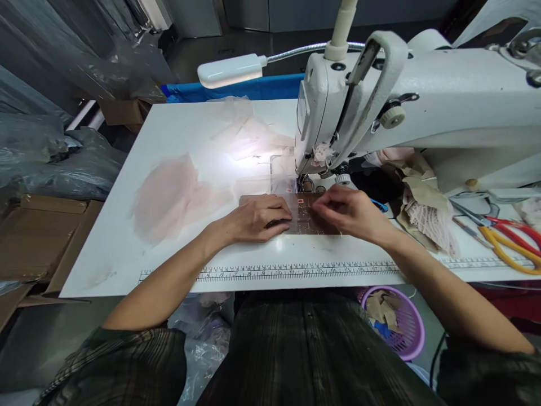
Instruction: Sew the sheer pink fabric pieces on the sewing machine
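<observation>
My left hand (260,217) lies flat on a sheer, nearly see-through piece of fabric (302,217) spread over the dark plate in front of the needle. My right hand (350,211) rests on the same piece, fingers pinched together on its right part. The white sewing machine (406,107) stands just behind both hands, with its presser foot (305,183) close to the fabric's far edge. A pile of pale pink sheer pieces (169,194) lies on the white table (127,248) to the left of my left hand.
Yellow-handled scissors (507,245) and red-handled scissors (513,228) lie at the right, beside scraps of pink lace (431,223). A gooseneck lamp (230,70) lights the needle area. A ruler strip (270,272) runs along the front edge. A purple basket (399,321) sits below; cardboard boxes (38,237) stand left.
</observation>
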`<action>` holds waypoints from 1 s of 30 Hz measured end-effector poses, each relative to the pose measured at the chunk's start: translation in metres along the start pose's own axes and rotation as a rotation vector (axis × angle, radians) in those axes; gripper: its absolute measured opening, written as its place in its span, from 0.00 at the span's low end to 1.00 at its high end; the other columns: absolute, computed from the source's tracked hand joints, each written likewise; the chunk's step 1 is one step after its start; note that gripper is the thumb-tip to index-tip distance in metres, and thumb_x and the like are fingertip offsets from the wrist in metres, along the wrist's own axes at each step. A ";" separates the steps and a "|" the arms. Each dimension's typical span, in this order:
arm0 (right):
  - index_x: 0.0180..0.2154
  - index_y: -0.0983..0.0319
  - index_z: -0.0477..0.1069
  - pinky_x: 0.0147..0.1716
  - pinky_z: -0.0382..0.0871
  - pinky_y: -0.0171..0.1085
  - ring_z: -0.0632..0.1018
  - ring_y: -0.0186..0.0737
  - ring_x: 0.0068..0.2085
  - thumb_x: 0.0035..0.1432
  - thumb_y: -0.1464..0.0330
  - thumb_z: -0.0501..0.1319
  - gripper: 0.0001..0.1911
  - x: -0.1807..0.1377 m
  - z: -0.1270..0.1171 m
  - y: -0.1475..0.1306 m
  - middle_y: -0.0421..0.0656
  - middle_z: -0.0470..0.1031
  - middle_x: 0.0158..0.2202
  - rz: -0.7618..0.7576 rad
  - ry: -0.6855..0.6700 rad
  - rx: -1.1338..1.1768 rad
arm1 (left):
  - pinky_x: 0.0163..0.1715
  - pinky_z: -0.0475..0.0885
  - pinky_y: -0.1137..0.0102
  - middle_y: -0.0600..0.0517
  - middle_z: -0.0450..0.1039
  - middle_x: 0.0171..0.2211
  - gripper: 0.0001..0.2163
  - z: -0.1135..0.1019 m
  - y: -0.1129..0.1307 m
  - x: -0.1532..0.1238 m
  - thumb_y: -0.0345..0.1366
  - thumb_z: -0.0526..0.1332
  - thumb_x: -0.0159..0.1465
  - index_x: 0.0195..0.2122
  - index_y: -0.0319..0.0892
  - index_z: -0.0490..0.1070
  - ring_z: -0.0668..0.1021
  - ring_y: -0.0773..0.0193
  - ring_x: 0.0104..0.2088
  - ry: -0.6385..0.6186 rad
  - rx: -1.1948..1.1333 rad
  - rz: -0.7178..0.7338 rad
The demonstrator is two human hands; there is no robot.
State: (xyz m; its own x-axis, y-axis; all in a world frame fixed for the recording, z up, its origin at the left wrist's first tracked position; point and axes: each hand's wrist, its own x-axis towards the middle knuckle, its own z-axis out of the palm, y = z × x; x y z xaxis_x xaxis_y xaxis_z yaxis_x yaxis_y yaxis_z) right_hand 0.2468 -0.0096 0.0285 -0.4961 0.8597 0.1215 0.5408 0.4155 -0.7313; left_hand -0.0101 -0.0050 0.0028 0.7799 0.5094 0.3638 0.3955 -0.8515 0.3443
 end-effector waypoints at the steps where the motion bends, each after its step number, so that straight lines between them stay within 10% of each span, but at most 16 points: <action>1: 0.34 0.62 0.77 0.31 0.68 0.35 0.75 0.39 0.32 0.62 0.64 0.62 0.09 -0.009 -0.011 -0.009 0.43 0.76 0.33 0.011 -0.141 0.072 | 0.40 0.77 0.66 0.47 0.78 0.40 0.07 0.000 0.000 -0.001 0.33 0.60 0.66 0.42 0.39 0.76 0.79 0.62 0.41 -0.009 0.000 0.002; 4: 0.44 0.59 0.78 0.35 0.72 0.33 0.78 0.38 0.37 0.56 0.64 0.69 0.13 -0.034 -0.035 -0.031 0.42 0.79 0.38 -0.057 -0.899 0.267 | 0.37 0.77 0.67 0.48 0.78 0.39 0.07 0.001 -0.001 -0.001 0.32 0.60 0.66 0.41 0.39 0.77 0.79 0.63 0.39 0.007 0.017 0.021; 6: 0.46 0.60 0.77 0.32 0.72 0.32 0.79 0.37 0.34 0.58 0.65 0.67 0.13 -0.038 -0.039 -0.031 0.41 0.79 0.36 -0.045 -1.073 0.279 | 0.35 0.77 0.69 0.48 0.78 0.37 0.07 0.004 -0.001 0.001 0.32 0.59 0.67 0.38 0.40 0.77 0.79 0.65 0.36 0.040 0.035 0.039; 12: 0.50 0.63 0.76 0.42 0.71 0.41 0.77 0.45 0.41 0.65 0.70 0.54 0.16 0.014 -0.007 0.017 0.49 0.77 0.41 -0.225 -0.138 -0.180 | 0.34 0.76 0.70 0.49 0.78 0.34 0.09 0.006 0.000 0.003 0.32 0.56 0.68 0.35 0.40 0.76 0.78 0.66 0.35 0.101 0.023 0.032; 30: 0.57 0.59 0.72 0.39 0.70 0.43 0.72 0.48 0.42 0.67 0.68 0.53 0.20 0.027 0.022 0.040 0.53 0.71 0.43 -0.350 -0.057 -0.404 | 0.36 0.71 0.67 0.50 0.79 0.37 0.03 0.004 -0.001 0.003 0.31 0.61 0.65 0.35 0.42 0.75 0.77 0.65 0.35 0.120 0.192 0.136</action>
State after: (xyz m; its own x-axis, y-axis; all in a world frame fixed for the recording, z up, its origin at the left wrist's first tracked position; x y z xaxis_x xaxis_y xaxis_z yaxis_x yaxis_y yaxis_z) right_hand 0.2398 0.0233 -0.0120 -0.7238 0.6362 0.2672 0.5488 0.7655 -0.3359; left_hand -0.0063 -0.0034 0.0000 0.7735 0.3904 0.4994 0.3852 -0.9152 0.1188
